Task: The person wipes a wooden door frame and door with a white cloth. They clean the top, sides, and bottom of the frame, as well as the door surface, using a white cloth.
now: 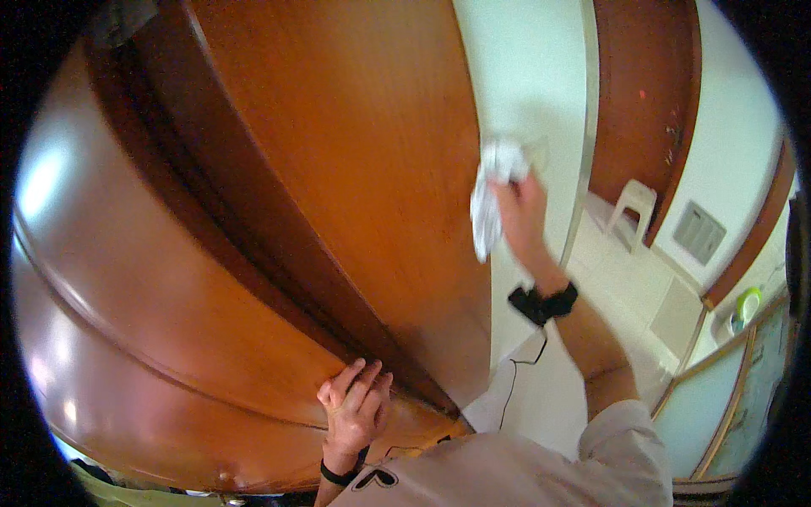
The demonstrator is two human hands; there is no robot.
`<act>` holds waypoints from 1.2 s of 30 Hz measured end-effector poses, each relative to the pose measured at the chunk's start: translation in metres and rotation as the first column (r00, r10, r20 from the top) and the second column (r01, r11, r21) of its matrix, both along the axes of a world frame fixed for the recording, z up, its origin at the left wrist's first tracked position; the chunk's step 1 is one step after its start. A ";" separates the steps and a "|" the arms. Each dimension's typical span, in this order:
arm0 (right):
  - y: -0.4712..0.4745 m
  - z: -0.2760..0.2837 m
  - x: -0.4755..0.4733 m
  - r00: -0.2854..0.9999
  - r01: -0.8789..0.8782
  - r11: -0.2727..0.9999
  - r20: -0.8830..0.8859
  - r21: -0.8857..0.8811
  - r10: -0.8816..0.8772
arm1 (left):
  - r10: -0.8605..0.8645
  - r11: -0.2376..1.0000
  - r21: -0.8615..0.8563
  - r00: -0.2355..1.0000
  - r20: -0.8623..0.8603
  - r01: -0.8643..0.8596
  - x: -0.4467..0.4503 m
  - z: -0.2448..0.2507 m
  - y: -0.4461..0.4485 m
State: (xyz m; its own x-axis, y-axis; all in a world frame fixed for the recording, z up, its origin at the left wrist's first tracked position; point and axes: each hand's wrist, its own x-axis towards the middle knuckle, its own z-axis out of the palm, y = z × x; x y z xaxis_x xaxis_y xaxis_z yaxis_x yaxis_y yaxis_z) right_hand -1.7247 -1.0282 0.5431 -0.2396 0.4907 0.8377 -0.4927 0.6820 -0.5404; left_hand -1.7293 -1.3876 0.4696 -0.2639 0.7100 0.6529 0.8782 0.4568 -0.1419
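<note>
My right hand [523, 199] is closed on a white cloth [486, 209], raised by the pale wall [532, 76] where it meets the wide brown wooden panel [380, 158]. The cloth's lower end hangs beside the panel's edge; its upper part is blurred. A black strap with a small device [542, 304] and a cable sits on my right wrist. Lower down, my left hand [358, 402] rests with bent fingers at the edge of a glossy wooden door [253, 355], holding nothing that I can see. Between door and panel runs a darker wooden frame [285, 222].
To the right are another brown door [646, 95], a white plastic stool [637, 203] on the tiled floor [608, 272], and a vent grille [699, 232] low in the wall. A green item [749, 304] stands farther right, near a glass-paned frame [709, 399].
</note>
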 end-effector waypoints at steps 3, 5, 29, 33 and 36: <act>-0.026 -0.142 0.003 0.992 -0.012 0.917 0.114 -0.398 0.062 | -0.095 0.993 0.053 0.987 -0.127 0.103 -0.013 -0.001 0.005; -0.034 -0.216 0.004 0.988 0.057 0.934 0.156 -0.353 -0.002 | -0.062 0.997 0.035 0.992 -0.112 0.067 -0.018 -0.005 0.006; -0.014 -0.171 0.062 0.763 -0.580 0.403 -0.298 -0.708 0.574 | 0.026 0.999 0.035 0.991 -0.129 -0.021 0.036 -0.042 -0.004; -0.011 -0.174 0.061 0.749 -0.599 0.401 -0.308 -0.693 0.587 | 0.034 0.999 0.031 0.992 -0.118 -0.031 0.038 -0.037 -0.004; -0.008 -0.171 0.064 0.776 -0.565 0.458 -0.253 -0.687 0.578 | 0.032 0.999 0.028 0.992 -0.121 -0.028 0.040 -0.032 -0.001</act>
State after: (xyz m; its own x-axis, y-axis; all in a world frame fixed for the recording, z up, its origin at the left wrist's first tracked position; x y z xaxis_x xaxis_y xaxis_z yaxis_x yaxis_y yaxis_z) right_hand -1.6608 -1.0365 0.3717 -0.6986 0.6521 0.2943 -0.6153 -0.3378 -0.7122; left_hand -1.6898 -1.3891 0.4372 -0.2022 0.6854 0.6995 0.8409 0.4876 -0.2347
